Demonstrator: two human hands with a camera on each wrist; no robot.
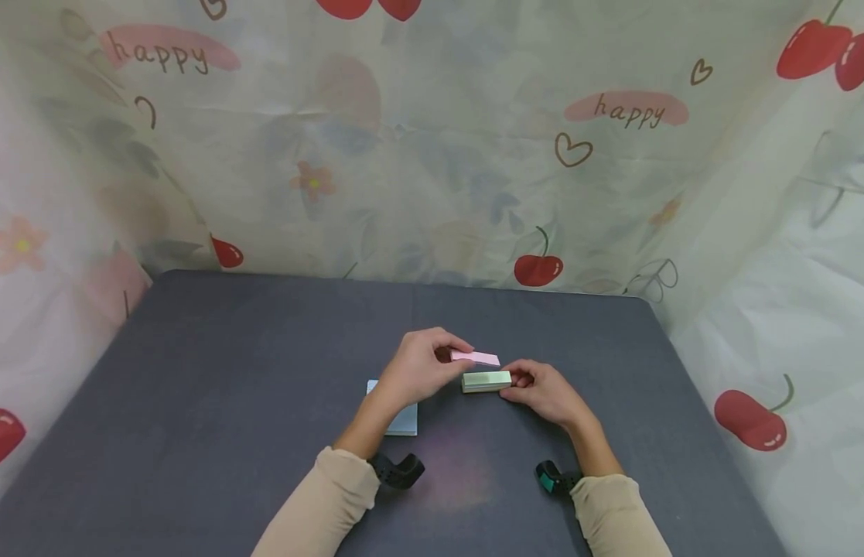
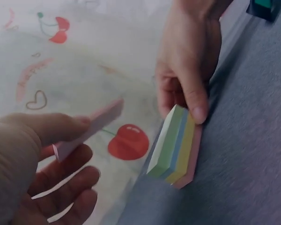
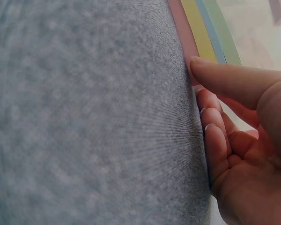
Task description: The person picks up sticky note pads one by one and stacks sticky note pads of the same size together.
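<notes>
Between its thumb and fingers, my left hand [image 1: 423, 363] pinches a thin pink sticky note pad [image 1: 483, 359], held up in the air with its long side out to the right. Just in front of that pad lies a stack of narrow sticky note pads [image 1: 486, 381], layered green, blue, yellow and pink from top to bottom in the left wrist view. My right hand [image 1: 546, 393] holds the stack's right end, thumb on the near side; the right wrist view shows the thumb at the pink and yellow layers [image 3: 203, 35]. The fingertips behind are partly hidden.
A light blue pad [image 1: 404, 422] lies on the dark grey table [image 1: 230, 402], partly covered by my left wrist. Black bands [image 1: 398, 470] are on both wrists. A printed curtain [image 1: 432, 155] hangs behind the table's far edge and along both sides.
</notes>
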